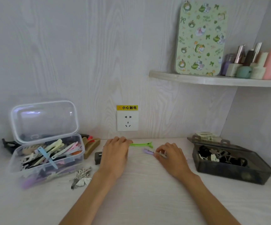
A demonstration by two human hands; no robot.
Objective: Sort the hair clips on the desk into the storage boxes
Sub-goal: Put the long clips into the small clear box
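Note:
My left hand (115,151) lies palm down near the back of the desk, its fingertips on the near end of a green hair clip (142,144). My right hand (168,154) pinches a small silver clip (161,154) right beside a purple clip (148,151) on the desk. A clear storage box (16,161) with its lid raised stands at the left, full of coloured clips. A dark smoky box (233,173) at the right holds black and silver clips. Loose on the desk lie a silver clip cluster (82,177), a dark brown clip (98,157) and an olive claw clip (91,146).
A wall socket (127,120) with a yellow warning label sits on the back wall. A corner shelf (212,79) above the dark box carries a patterned tin and cosmetics. A black clip (8,144) lies behind the clear box.

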